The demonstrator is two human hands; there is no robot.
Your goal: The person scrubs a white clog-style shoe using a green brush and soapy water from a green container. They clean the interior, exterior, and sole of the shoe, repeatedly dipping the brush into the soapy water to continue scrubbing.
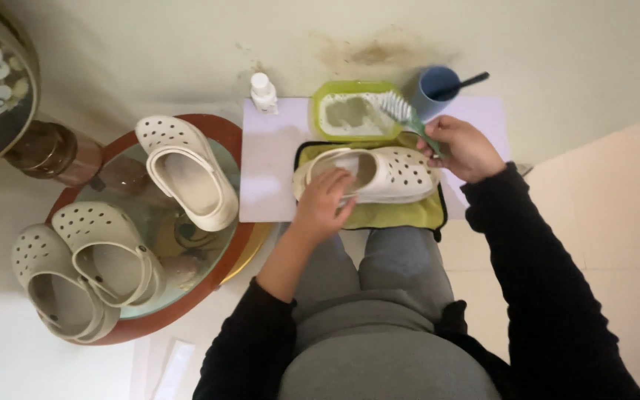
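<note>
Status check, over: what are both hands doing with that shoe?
Left hand grips white clog at its heel. Right hand holds green brush at the toe. Clog sits on yellow cloth. Nothing in the way.

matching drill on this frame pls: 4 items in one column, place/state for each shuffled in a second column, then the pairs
Items
1. clog
2. brush
3. blue cup
4. small white bottle

Place or state
A. upright at the white sheet's far left corner
B. held in the right hand, bristles over the green tray
C. holds a dark-handled utensil
D. on the yellow cloth, steadied by the left hand

Pairs: 1-D, 2-B, 3-C, 4-A
</note>
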